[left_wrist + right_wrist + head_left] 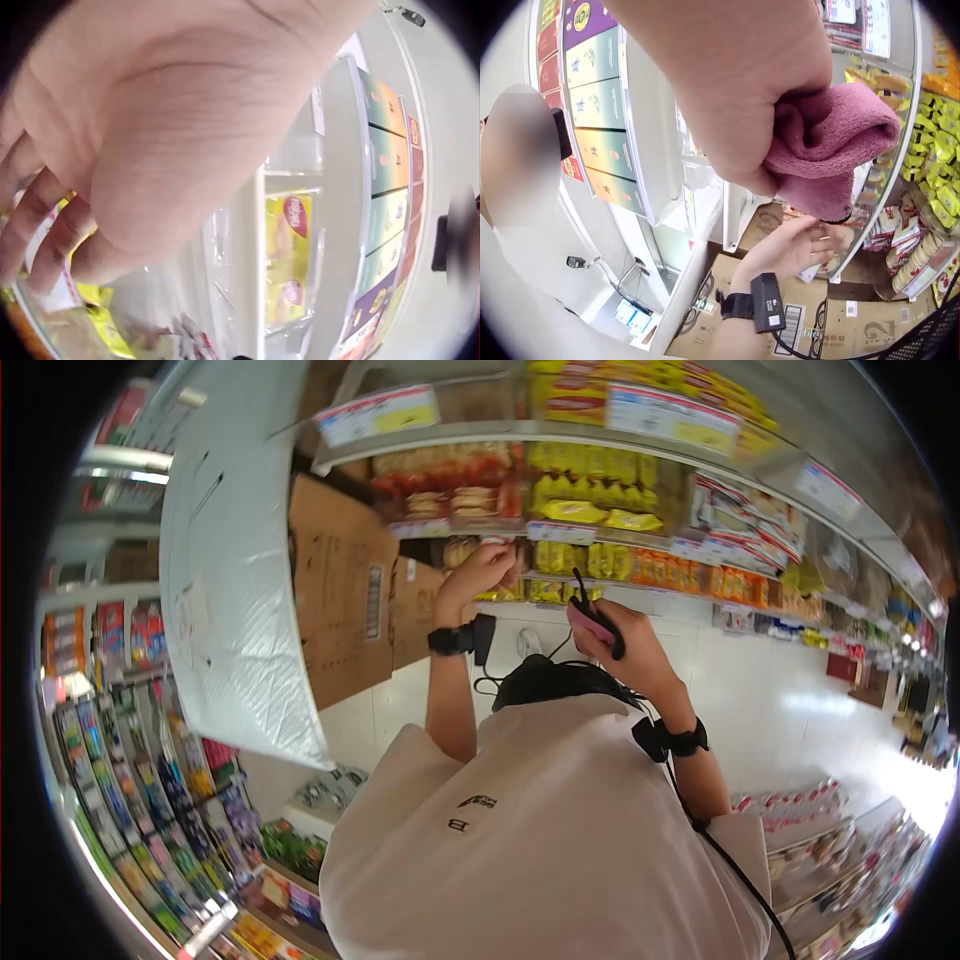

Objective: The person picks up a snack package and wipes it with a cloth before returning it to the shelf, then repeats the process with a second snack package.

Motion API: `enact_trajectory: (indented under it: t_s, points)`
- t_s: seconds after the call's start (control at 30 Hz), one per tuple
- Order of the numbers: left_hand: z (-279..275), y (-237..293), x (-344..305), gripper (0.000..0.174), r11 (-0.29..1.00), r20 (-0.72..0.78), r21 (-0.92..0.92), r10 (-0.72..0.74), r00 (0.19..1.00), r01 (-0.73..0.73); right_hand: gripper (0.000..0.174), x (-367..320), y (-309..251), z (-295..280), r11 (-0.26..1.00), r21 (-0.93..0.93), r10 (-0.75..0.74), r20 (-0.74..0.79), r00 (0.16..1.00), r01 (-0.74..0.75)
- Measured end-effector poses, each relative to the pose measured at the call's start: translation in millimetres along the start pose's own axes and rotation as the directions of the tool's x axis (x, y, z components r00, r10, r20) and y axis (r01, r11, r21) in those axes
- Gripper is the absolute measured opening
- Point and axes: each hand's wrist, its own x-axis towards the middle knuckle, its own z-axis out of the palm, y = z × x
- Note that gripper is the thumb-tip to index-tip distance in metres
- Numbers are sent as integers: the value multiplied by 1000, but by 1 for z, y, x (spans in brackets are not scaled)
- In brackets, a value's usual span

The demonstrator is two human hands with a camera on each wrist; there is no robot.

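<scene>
At the snack shelf [640,542], the left hand [483,572] is raised to the front edge, its fingers [45,225] bent round a white price label [36,251] just beside yellow packets [590,510]. The right hand [625,645] is near it, apart from the shelf, fingers closed round a bunched pink cloth [832,150]. A cardboard box [340,590] stands left of the shelf

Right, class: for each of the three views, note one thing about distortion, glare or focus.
Head view: the fisheye bends the shelves and glare whitens the floor. Left wrist view: the left hand fills the frame, soft. Right wrist view: the pink cloth in the right hand is sharp.
</scene>
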Motion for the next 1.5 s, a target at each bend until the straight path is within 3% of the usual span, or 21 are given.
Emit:
enact_trajectory:
  t_s: [0.07,0.2,0.3,0.37,0.43,0.47,0.57,0.67,0.77,0.8,0.9,1.03,1.1,1.17,1.2,1.3,1.37,1.4,1.43,1.47,1.5]
  points:
    - [-17,-39,16,28,997,-51,-30,-79,996,77,22,7,-6,12,1000,-6,-19,27,999,19]
    - [-27,-63,24,26,973,-229,-179,-185,956,145,21,15,-16,30,1000,-24,10,59,998,-9]
    - [-32,-120,65,29,935,-351,-337,-18,936,-108,20,16,-18,40,998,-65,22,54,998,-19]
    - [-36,-177,107,35,936,-527,-290,18,850,-199,19,14,-22,44,998,-31,62,52,997,-60]
    - [-21,-176,127,40,998,-799,-44,-13,601,-38,18,11,-23,48,995,3,96,31,995,-96]
    - [-26,-178,134,35,992,-754,-114,-56,654,-46,17,9,-21,49,994,21,111,10,994,-111]
    - [-20,-153,133,39,983,-820,12,113,560,-181,16,3,-20,47,986,-13,167,-30,986,-167]
    - [-15,-156,151,43,956,-807,31,196,557,-291,16,-5,-17,46,974,-34,221,-67,973,-223]
    - [-7,-173,173,44,989,-807,23,104,581,-144,16,-11,-17,44,970,-5,241,-113,964,-243]
    - [-8,-165,165,47,998,-770,-8,36,636,-67,16,-13,-17,44,970,9,244,-123,962,-245]
    - [-7,-163,161,40,984,-764,66,155,626,-163,16,-15,-16,39,975,-1,221,-143,965,-223]
    - [-20,-156,150,31,981,-416,177,5,909,76,16,-15,-12,33,977,0,213,-123,969,-215]
    - [-12,-106,107,32,974,-194,211,-41,980,83,16,-15,-12,29,980,-7,197,-114,974,-199]
    - [-5,-73,70,34,950,50,308,-67,996,48,17,-17,-11,24,983,11,185,-115,976,-185]
    - [0,-55,45,34,979,170,202,-43,985,8,18,-18,-10,20,984,17,180,-122,976,-179]
    - [14,46,-44,36,988,384,-72,153,911,-136,20,-22,2,13,993,21,114,-199,973,-112]
    - [18,102,-97,22,937,269,-108,349,898,-332,21,-22,-3,4,991,16,132,-197,972,-131]
    - [18,122,-123,15,855,152,-126,518,842,-503,21,-22,-2,2,991,15,132,-201,971,-132]
    - [19,137,-145,11,744,26,-124,664,747,-657,22,-23,-3,-1,991,13,130,-204,970,-130]
    - [31,143,-161,11,540,-308,-190,760,572,-820,22,-22,-6,-4,992,2,122,-205,971,-124]
    - [44,150,-177,11,321,-596,-90,741,309,-943,22,-22,-7,-7,993,1,120,-190,974,-122]
